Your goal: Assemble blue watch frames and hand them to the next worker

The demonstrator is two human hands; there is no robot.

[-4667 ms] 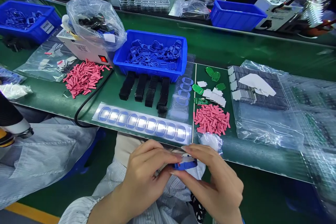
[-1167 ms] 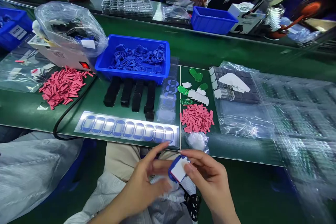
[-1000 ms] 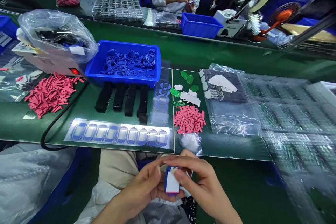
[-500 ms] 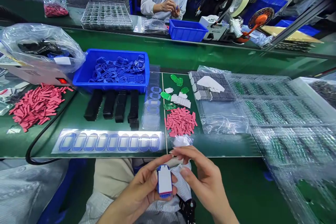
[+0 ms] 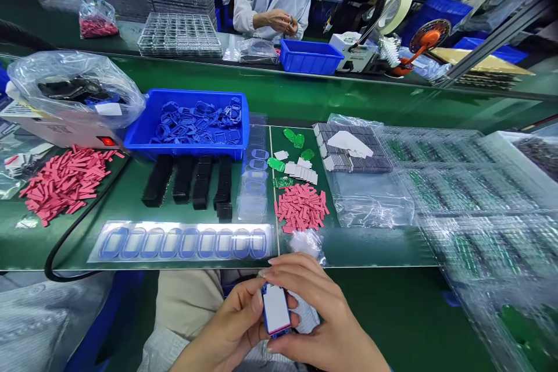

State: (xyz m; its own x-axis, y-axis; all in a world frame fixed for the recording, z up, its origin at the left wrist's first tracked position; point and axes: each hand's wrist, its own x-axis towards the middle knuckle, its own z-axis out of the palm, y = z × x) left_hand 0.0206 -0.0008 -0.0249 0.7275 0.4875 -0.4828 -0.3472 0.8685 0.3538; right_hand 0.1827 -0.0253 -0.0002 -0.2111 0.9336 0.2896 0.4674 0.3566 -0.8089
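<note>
Green workbench (image 5: pixel 375 247); right hand (image 5: pixel 316 305) has just come in before its near edge.
Half-curled, it arches toward the left hand (image 5: pixel 233 317), whose thumb and fingers pinch a small blue-and-white case (image 5: pixel 276 309) in front of the bench edge; right-hand contact is unclear, but handling now looks two-handed.

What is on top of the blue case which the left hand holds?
On the blue case lies a white rectangular piece, with a pink strip along its near edge. Anything beneath the white rectangular piece is covered.
</note>
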